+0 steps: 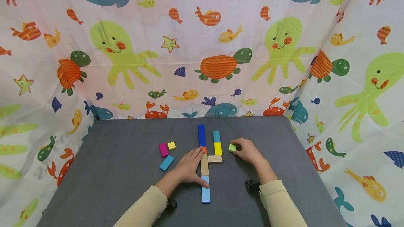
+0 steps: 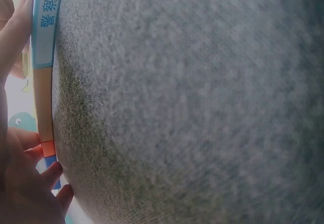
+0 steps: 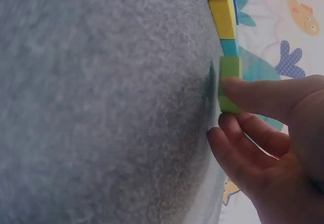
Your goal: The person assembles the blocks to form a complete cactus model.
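Observation:
My right hand (image 1: pixel 250 151) pinches a light green block (image 1: pixel 232 148) between thumb and fingers, just right of the built shape. In the right wrist view the green block (image 3: pixel 230 84) appears slightly above the cloth. With straight, spread fingers, my left hand (image 1: pixel 189 167) touches a column of blocks. Its thumb is at the light blue block (image 1: pixel 206 195), its fingertips by the orange block (image 1: pixel 204 150). Between these lies a plain wooden block (image 1: pixel 204 166); a dark blue block (image 1: pixel 201 135) tops the column. A wooden crosspiece (image 1: pixel 215 159) juts right, with yellow (image 1: pixel 217 148) and teal (image 1: pixel 216 136) blocks beyond it.
Left of the column lie a magenta block (image 1: pixel 163 150), a small yellow block (image 1: pixel 171 145) and a blue block (image 1: pixel 166 163). Grey cloth (image 1: pixel 126 178) covers the table. A printed sea-animal curtain (image 1: pixel 189 62) hangs behind and at both sides.

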Available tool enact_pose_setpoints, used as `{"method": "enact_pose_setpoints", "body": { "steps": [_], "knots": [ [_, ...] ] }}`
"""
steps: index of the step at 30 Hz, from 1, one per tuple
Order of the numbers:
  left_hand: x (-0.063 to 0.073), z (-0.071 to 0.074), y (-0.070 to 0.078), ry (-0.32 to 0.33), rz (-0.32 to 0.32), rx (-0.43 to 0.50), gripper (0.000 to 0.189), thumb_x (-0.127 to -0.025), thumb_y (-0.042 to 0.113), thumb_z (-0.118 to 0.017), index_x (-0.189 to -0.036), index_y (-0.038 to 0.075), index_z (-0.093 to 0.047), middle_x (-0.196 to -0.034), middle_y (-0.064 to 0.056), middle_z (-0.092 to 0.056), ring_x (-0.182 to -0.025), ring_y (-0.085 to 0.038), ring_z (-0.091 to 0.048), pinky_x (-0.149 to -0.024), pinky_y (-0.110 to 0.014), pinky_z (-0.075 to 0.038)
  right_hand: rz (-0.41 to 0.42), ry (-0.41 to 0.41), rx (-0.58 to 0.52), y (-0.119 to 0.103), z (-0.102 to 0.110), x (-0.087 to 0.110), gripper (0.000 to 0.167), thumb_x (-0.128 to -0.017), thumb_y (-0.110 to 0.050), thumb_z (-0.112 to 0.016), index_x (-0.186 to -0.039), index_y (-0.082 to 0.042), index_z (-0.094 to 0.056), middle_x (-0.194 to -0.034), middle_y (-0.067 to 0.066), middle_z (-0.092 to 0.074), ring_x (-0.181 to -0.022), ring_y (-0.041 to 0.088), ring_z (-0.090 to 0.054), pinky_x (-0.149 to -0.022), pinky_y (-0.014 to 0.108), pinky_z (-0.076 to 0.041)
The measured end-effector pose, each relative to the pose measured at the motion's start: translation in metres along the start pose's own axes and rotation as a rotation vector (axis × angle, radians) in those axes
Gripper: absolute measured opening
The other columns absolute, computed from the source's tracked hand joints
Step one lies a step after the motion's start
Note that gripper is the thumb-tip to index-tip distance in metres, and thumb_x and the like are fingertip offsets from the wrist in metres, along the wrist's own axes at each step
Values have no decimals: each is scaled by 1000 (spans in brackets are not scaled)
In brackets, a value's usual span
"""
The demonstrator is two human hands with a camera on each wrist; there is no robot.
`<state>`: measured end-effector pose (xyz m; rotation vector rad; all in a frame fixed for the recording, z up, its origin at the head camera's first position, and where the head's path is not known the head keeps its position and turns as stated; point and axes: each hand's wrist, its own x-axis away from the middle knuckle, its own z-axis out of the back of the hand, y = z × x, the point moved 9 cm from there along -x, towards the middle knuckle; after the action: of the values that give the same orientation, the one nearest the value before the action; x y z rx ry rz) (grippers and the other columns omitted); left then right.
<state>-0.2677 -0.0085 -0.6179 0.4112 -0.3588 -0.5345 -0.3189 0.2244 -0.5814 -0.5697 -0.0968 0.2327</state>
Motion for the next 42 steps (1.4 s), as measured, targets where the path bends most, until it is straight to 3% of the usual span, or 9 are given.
{"method": "enact_pose_setpoints", "body": {
  "steps": [7, 28, 42],
  "knots": [
    [-1, -4, 2, 1, 10, 5, 143, -65, 79, -86, -172, 14, -16, -180, -5, -9, -163, -34, -17, -129, -59, -19, 11, 52, -9, -3, 13, -3, 38, -93, -6, -80, -130, -3, -74, -119, 14, -70, -93, 24, -60, -85, 43, -53],
    [4, 3, 3, 8, 16, -19, 141, -66, 79, -85, -172, 14, -16, -180, -5, -10, -163, -32, -19, -129, -58, -20, -8, 75, -120, -34, 28, -33, 41, -96, -6, -77, -137, -4, -70, -133, 18, -66, -111, 34, -70, -94, 47, -61],
    [5, 5, 3, 2, 24, -10, 141, -66, 79, -85, -172, 14, -16, -180, -5, -11, -162, -33, -19, -129, -58, -20, 24, 82, -127, -47, 27, -53, 39, -98, -7, -75, -137, -4, -71, -131, 18, -67, -107, 34, -71, -93, 47, -61]
  ]
}}
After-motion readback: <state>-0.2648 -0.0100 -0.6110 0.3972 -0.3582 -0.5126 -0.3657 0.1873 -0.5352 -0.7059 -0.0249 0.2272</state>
